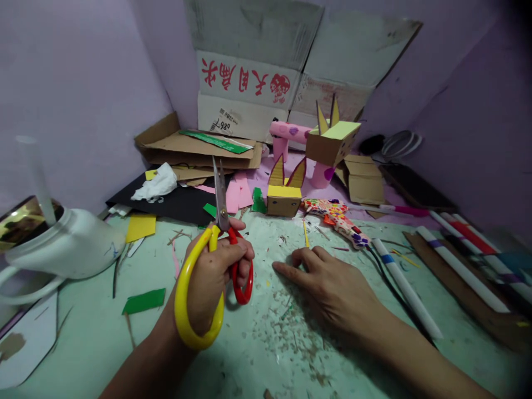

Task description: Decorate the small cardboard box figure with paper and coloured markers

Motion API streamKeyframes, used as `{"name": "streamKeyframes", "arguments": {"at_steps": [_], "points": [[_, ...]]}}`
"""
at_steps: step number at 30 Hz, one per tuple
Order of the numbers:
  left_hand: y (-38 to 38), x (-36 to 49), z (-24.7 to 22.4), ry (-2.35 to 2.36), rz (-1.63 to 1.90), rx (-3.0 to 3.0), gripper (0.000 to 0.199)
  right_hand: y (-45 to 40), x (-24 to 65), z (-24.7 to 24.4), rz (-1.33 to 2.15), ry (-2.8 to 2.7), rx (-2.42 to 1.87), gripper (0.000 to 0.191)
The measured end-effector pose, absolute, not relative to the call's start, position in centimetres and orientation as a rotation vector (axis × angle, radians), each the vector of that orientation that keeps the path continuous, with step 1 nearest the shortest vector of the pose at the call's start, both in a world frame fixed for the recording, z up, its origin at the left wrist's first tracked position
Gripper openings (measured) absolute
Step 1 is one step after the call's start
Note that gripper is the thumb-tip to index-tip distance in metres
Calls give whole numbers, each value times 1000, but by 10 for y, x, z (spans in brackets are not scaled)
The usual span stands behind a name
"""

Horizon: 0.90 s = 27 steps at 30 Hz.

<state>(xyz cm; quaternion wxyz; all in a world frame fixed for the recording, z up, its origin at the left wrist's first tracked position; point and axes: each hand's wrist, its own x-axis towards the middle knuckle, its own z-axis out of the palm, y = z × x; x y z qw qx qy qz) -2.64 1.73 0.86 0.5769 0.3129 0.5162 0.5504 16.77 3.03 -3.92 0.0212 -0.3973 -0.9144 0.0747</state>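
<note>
My left hand [211, 271] is closed around a pair of scissors [221, 208] with one yellow and one red handle. Their blades point up and away from me, slightly apart. My right hand [328, 282] rests on the pale green table [257, 354], fingers loosely curled and thumb-side fingertip pointing left, with nothing visible in it. Beyond it lies a thin yellow strip [306, 233]. Ahead stands a small cardboard box head [284, 206] with a yellow top and two pointed ears. To its right lies a glue gun [336, 217] in a floral pattern.
A pink tube figure [286, 131] with a boxy eared head [326, 148] stands at the back. White markers [409, 288] lie on the right. On the left are a white pot-shaped container [78, 241] and a green scrap [144, 301]. Small shavings litter the middle.
</note>
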Motion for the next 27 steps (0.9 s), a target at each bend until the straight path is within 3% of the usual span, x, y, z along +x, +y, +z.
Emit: {"name": "streamKeyframes", "arguments": {"at_steps": [6, 12, 14, 22, 27], "points": [[17, -26, 8, 1215, 1278, 706, 30, 29, 167, -42, 441, -2651, -1240, 59], [16, -26, 8, 1253, 1285, 711, 32, 27, 169, -36, 1741, -1194, -1170, 44], [16, -26, 8, 1254, 1263, 714, 31, 27, 169, -33, 2017, -740, -1094, 42], [14, -25, 1, 1369, 1274, 920, 32, 30, 174, -32, 2211, -249, -872, 30], [12, -29, -1, 1900, 1091, 1489, 19, 31, 174, -35, 2208, -244, -831, 29]]}}
